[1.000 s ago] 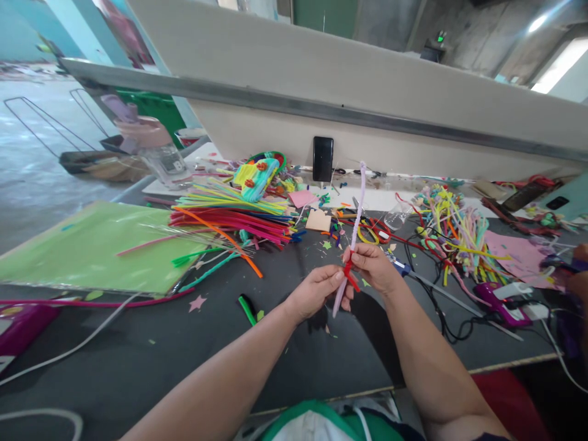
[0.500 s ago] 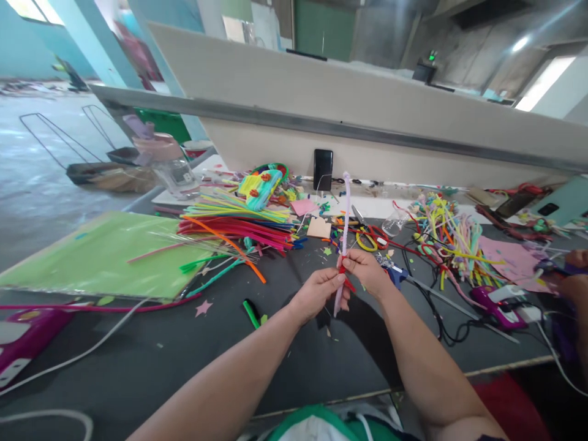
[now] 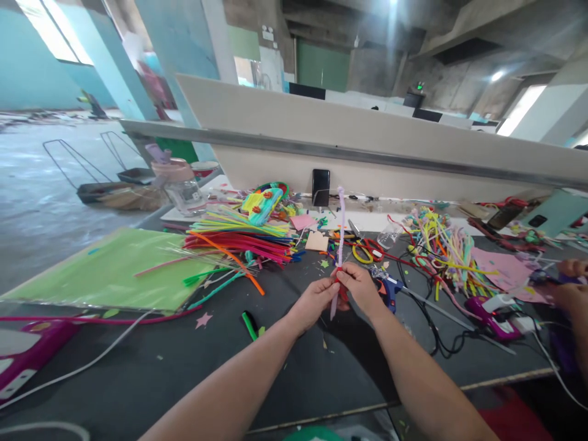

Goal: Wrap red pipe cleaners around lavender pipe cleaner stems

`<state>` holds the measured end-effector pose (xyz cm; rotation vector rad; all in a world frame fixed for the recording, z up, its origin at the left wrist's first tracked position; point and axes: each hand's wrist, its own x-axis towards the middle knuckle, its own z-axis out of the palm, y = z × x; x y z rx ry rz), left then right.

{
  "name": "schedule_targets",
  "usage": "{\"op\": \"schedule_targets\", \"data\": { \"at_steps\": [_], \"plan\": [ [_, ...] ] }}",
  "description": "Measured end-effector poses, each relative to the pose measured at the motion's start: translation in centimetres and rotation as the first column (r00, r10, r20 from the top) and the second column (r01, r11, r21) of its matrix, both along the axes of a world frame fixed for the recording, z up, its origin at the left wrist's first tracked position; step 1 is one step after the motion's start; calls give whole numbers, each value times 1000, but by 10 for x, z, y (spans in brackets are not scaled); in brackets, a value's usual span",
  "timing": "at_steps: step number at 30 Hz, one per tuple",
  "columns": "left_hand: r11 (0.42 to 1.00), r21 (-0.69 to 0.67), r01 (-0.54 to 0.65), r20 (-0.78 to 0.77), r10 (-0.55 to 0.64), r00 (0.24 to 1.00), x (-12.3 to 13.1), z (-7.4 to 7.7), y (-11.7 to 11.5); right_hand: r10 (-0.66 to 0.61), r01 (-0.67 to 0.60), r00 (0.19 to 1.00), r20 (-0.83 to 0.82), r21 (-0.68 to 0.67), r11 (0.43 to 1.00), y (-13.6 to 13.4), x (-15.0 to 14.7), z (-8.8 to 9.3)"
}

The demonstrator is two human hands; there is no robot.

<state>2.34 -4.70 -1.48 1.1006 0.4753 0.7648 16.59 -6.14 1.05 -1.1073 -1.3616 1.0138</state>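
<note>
Between my hands a pale lilac pipe cleaner [image 3: 341, 229] stands nearly upright, its upper end curled and its lower end poking out beneath my fingers. A red pipe cleaner [image 3: 340, 274] is around it at the grip, partly covered by my fingers. My left hand [image 3: 316, 299] pinches from the left, thumb against forefinger. From the right, my right hand [image 3: 357, 283] closes on the same spot, thumb over the red piece. A blue glue gun [image 3: 391, 293] lies just beyond my right wrist, and scissors with red handles [image 3: 375, 250] lie behind it.
Bundled pipe cleaners [image 3: 243, 242] lie left of centre beside a green sheet in plastic [image 3: 114, 269]. A tangled heap [image 3: 445, 245] and a power strip [image 3: 493, 318] with cables are on the right. A phone [image 3: 320, 187] leans on the partition. Another person's hand [image 3: 572, 288] is at the right edge.
The camera view has tilted up, so the scene sits lower. My hands stay together on the pipe cleaners; my right fingers have closed further over the red piece.
</note>
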Motion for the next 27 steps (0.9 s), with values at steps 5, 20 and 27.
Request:
{"op": "schedule_targets", "data": {
  "at_steps": [5,20,27],
  "plan": [
    [967,86,-239,-45,244,969,2,2,6,-150,150,989,-4,103,983,-3,1,-2],
    [858,130,-496,10,499,866,-4,0,12,121,-149,978,-170,-163,975,-8,-24,-17],
    [900,80,-429,20,429,903,-6,1,11,167,-191,975,-147,-165,968,-6,-25,-23]
  ]
}}
